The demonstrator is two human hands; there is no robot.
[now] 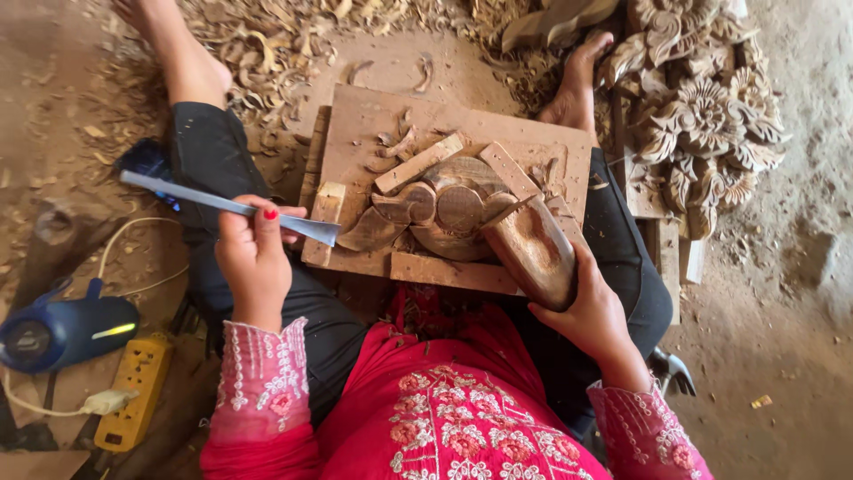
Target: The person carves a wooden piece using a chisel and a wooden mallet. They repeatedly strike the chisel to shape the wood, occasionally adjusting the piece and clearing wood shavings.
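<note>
Left hand point(253, 258) is closed in a fist around a long flat steel chisel point(227, 206), red-painted thumbnail on top; the blade tip sits at the left edge of the brown wooden work board point(355, 133), next to a small pale wood block point(329, 203). Right hand point(593, 311) wraps the fingers around a dark, worn wooden mallet point(531, 249), whose head lies over the board's lower right corner.

The board rests across the person's lap, on black trousers. At its centre is a rounded, partly carved wooden piece point(444, 209), boxed in by pale wooden strips point(419, 163) fixed around it. The mallet hides the carving's right edge.

No packages or labels are legible. Left of the lap: a yellow power strip point(133, 391) with a white plug, a blue and black cylindrical speaker point(62, 329) with a lit strip, and a white cable running between them. A dark blue object sits under the chisel handle; its kind is unclear.

Upper right: a stack of finished floral wood carvings point(702, 107), cut off by the top edge. Curled wood shavings point(284, 36) cover the dirt floor between the person's two bare feet. Pink embroidered sleeves and a red top fill the bottom of the view. A dark metal object by the right elbow is mostly hidden.
</note>
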